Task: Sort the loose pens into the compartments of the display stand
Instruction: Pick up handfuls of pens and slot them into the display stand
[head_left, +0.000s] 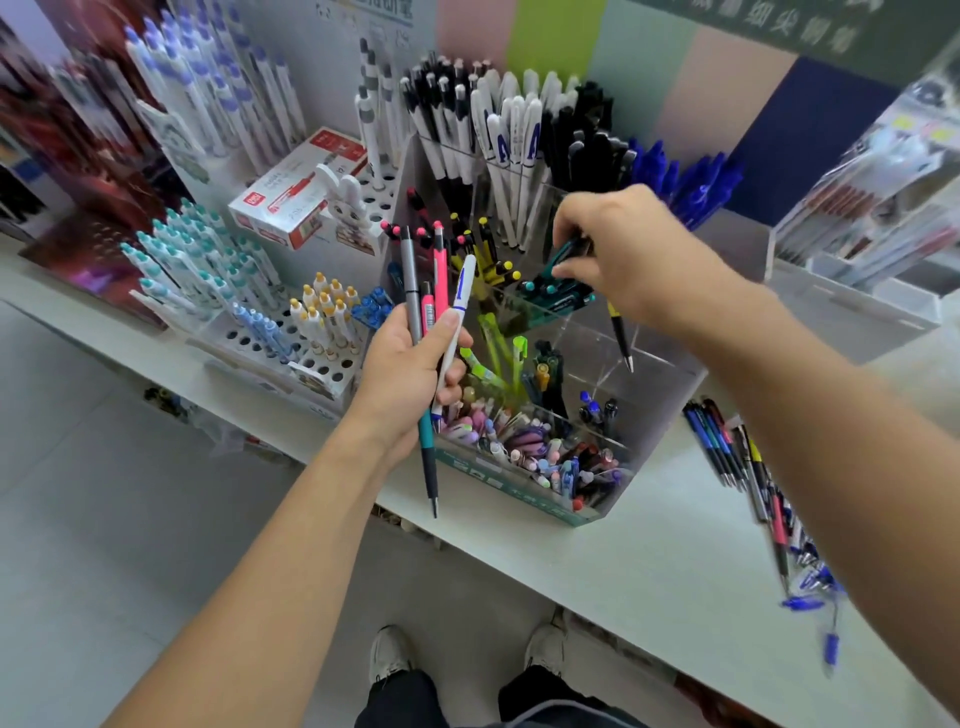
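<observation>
From the head camera, you stand at a pale grey shelf (649, 561) above a grey tiled floor (104, 519), with pastel wall panels (571, 47) behind. Your left hand (410, 369) grips a bundle of pens (434, 312) just left of the clear display stand (670, 379). Your right hand (628, 249) is over its teal compartment, fingers curled round a teal pen (569, 252), with a yellow-and-black pen (621, 332) hanging below the palm. More loose pens (753, 483) lie on the shelf under your right forearm.
</observation>
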